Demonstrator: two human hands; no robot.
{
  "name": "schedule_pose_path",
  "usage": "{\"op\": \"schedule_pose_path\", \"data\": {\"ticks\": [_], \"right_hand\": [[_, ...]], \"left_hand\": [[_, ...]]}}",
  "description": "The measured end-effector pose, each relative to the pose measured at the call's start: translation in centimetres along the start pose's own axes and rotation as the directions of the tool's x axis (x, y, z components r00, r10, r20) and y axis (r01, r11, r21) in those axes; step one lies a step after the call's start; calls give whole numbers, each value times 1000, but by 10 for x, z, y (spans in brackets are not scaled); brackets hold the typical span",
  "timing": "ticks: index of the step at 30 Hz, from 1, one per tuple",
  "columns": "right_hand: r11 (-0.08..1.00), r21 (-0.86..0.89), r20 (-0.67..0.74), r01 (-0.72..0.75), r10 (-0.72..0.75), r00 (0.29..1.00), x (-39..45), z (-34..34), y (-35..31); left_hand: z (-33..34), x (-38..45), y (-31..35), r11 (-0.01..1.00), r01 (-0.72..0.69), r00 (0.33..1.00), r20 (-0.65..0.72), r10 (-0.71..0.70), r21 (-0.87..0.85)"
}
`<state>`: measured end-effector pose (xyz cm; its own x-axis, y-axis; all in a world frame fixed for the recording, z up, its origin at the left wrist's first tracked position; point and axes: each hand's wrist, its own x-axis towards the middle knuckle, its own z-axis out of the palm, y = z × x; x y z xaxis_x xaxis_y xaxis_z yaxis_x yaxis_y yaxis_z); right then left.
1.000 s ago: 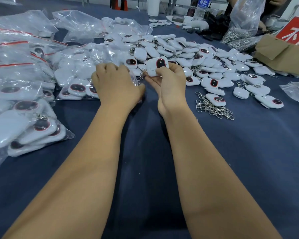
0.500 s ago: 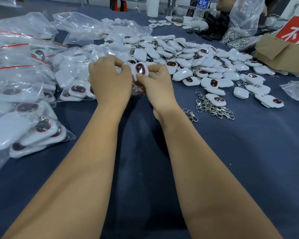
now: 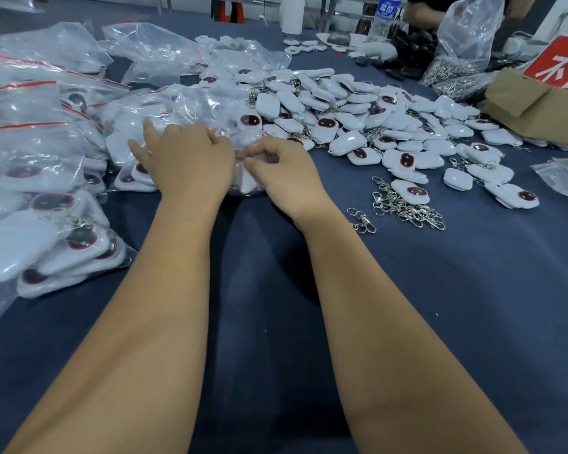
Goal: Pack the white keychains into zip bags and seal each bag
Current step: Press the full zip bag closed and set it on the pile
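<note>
Dropped lower since half a second before, both hands, down onto a clear zip bag lying on the dark blue table; gone from the fingertips, the white keychain held up earlier, now apparently inside that bag, though blurred by the plastic. Left hand spread flat, fingers straight and fanned out, pressing on the bag and on the filled bags beside it. Right hand curled, thumb and forefinger pinching the bag's near edge, just beside the left hand. Heaped just beyond and to the right of the hands, the loose white keychains, many showing a dark oval face ringed in red. Stacked along the left side, filled zip bags with red seal strips. Scattered near the right wrist, metal clasps. Farther right, a brown cardboard box with a red sign, and a water bottle at the far edge.
</note>
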<state>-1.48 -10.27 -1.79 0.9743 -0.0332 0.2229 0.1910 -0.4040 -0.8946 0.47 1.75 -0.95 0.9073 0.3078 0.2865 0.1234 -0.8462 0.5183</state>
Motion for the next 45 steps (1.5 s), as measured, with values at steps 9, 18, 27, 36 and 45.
{"op": "schedule_pose_path", "data": {"ticks": [9,18,27,36,45], "right_hand": [[887,462,-432,7,218,875,8,-22,1],[531,841,-311,106,313,897,8,-48,-6],[671,740,-161,-46,243,957,5,-29,-6],[728,675,-125,-123,277,953,10,-35,8],[709,688,-173,-154,366,914,13,-31,11]], "left_hand": [[-3,-10,14,978,-202,968,-159,193,-47],[-6,-1,9,178,301,950,311,28,-937],[-2,-11,15,365,501,740,607,290,-785],[7,-2,12,60,558,769,542,339,-828],[10,0,12,95,440,873,450,189,-893]]}}
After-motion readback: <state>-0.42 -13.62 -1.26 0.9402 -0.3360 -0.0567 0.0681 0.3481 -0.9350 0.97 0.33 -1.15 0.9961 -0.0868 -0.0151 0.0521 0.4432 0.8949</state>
